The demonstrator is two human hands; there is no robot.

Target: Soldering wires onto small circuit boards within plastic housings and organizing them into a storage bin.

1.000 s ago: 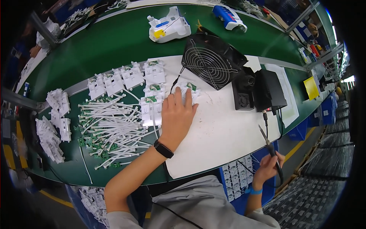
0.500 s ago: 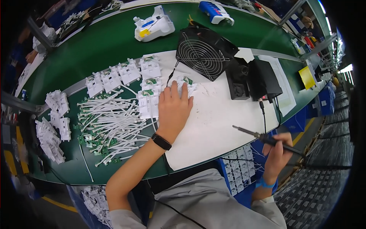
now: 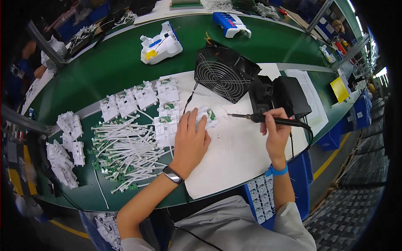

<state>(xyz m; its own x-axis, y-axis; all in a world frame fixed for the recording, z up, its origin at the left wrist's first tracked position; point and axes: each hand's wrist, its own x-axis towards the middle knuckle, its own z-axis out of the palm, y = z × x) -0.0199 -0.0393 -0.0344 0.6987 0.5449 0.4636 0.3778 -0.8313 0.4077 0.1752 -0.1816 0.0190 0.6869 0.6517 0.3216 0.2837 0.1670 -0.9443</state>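
Note:
My left hand (image 3: pixel 191 140) lies on the white sheet with its fingers stretched out. Its fingertips reach the left edge of a white plastic housing (image 3: pixel 212 122) with a small green circuit board, and partly cover it. In my right hand (image 3: pixel 276 136) is a soldering iron (image 3: pixel 256 118), gripped by its dark handle. The iron's tip points left, a short way to the right of the housing and apart from it. Left of my left hand, more white housings (image 3: pixel 166 130) with green boards stand in a row. Beside them lies a heap of white cables (image 3: pixel 130 146) with small green boards.
A black fan (image 3: pixel 226 73) with a wire guard stands behind the housing. Right of it are a black soldering stand (image 3: pixel 263 94) and a black box (image 3: pixel 293 96). White housings (image 3: pixel 60 161) are piled at the far left. Blue-and-white casings (image 3: pixel 163 44) lie farther back.
My right hand has brought the soldering iron up and left, from the table's front edge to over the white sheet near the housing. My left hand stays by the housing; the view has shifted slightly.

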